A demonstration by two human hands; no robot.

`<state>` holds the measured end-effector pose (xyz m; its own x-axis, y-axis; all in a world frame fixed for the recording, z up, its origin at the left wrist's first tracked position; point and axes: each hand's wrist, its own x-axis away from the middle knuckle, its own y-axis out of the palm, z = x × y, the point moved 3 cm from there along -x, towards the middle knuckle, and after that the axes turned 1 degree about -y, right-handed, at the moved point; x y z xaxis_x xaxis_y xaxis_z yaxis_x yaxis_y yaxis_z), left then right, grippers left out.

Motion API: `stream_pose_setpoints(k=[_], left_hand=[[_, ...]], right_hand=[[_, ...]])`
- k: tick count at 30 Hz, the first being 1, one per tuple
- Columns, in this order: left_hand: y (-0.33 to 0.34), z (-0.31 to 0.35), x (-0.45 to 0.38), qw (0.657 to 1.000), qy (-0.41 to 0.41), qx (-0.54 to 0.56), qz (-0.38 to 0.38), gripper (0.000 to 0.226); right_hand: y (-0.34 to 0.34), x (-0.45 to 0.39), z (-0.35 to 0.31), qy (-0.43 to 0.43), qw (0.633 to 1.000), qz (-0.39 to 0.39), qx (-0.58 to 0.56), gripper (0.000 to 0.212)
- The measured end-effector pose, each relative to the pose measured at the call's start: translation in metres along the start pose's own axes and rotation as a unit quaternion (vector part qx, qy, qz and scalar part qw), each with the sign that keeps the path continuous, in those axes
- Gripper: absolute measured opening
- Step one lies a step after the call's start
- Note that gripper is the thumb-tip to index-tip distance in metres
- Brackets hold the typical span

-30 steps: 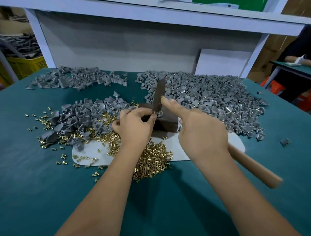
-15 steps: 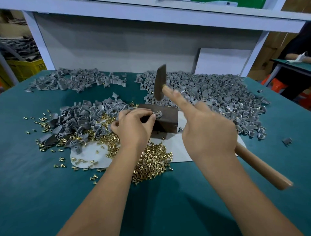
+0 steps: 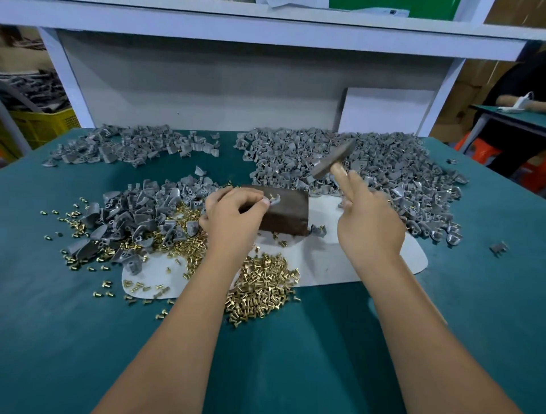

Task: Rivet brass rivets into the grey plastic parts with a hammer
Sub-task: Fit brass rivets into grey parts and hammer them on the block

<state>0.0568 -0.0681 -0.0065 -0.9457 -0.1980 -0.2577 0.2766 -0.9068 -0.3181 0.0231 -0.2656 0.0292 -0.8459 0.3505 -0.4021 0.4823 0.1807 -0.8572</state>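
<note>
On dark block (image 3: 283, 214): small grey part (image 3: 274, 200), left hand (image 3: 233, 215) pinching | right hand (image 3: 369, 224) gripping raised hammer (image 3: 335, 159)

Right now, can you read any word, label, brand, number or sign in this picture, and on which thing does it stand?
None can be read.
The hammer, the dark block, the brass rivets and the grey plastic parts show no visible print.
The green board and white papers on the top shelf: no text can be made out.
</note>
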Motion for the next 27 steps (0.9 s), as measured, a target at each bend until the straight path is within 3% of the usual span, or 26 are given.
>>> stream_pose_setpoints(k=[3,6,11,13,15,19,22,27], left_hand=[[-0.002,0.001,0.0,0.998,0.007,0.065,-0.018,0.015],[-0.003,0.003,0.001,0.995,0.006,0.092,-0.028,0.011],[-0.004,0.005,0.004,0.993,0.028,0.104,-0.037,0.009],[-0.004,0.007,0.005,0.994,0.032,0.101,-0.027,0.008],[-0.004,0.011,0.008,0.993,0.036,0.109,-0.006,0.009],[-0.006,0.018,0.014,0.991,0.048,0.125,0.027,0.014],[-0.01,0.019,0.016,0.987,0.049,0.151,0.032,0.013],[-0.01,0.021,0.014,0.99,0.09,0.112,0.009,0.033]], right_hand=[[0.015,0.002,0.013,0.01,0.998,-0.045,0.033,0.052],[0.02,0.003,0.017,0.014,0.997,-0.051,0.055,0.023],[0.017,0.005,0.011,-0.029,0.996,-0.004,0.083,0.025],[0.008,0.009,-0.001,-0.074,0.995,0.063,-0.013,0.025],[0.003,0.017,-0.022,-0.112,0.972,0.07,-0.195,0.023],[0.012,0.028,-0.071,-0.092,0.878,-0.084,-0.463,0.016],[0.019,0.021,-0.086,-0.05,0.836,-0.102,-0.537,0.013],[0.03,0.017,-0.076,-0.006,0.816,-0.089,-0.572,0.019]])
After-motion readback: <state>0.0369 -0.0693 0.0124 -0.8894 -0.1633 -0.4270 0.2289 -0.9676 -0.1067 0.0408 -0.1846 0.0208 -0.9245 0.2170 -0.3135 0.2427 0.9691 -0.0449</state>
